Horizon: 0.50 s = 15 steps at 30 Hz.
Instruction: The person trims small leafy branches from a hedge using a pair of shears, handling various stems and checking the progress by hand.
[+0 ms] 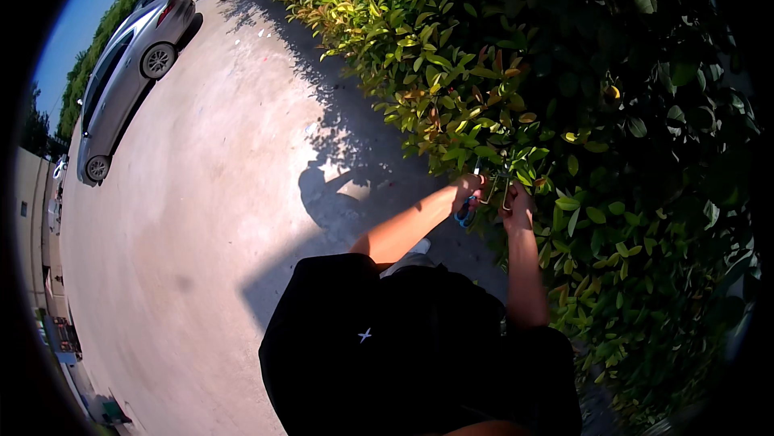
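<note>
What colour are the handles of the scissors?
Blue, seen in the head view: the scissors sit in the left hand.

top: black shirt (419, 347) | mark: small white star on it | forearms: bare

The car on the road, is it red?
No, the car is silver-grey, parked at the far edge of the paved ground, away from the hedge where both hands are busy.

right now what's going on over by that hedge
A person in a black top stands on pavement at a leafy hedge. The left hand holds blue-handled scissors up at the leaves, and the right hand grips a thin stem beside them. A silver car is parked behind.
</note>
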Each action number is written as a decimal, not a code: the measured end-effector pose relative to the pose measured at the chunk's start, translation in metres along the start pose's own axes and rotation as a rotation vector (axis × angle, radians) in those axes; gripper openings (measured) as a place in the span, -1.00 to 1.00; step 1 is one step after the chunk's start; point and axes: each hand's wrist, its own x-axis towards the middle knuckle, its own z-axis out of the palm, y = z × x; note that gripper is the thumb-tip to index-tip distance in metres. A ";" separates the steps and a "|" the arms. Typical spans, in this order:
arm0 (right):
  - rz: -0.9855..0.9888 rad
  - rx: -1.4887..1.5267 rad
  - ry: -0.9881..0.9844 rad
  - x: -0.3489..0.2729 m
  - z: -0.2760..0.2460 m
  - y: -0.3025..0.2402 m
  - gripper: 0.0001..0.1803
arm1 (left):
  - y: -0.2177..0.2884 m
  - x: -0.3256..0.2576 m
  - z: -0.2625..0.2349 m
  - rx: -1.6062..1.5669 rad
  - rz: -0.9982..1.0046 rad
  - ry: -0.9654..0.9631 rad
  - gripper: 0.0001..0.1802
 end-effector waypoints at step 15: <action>-0.317 -0.019 0.131 -0.010 0.007 0.047 -0.59 | -0.031 -0.030 0.017 -0.229 0.104 0.034 -0.67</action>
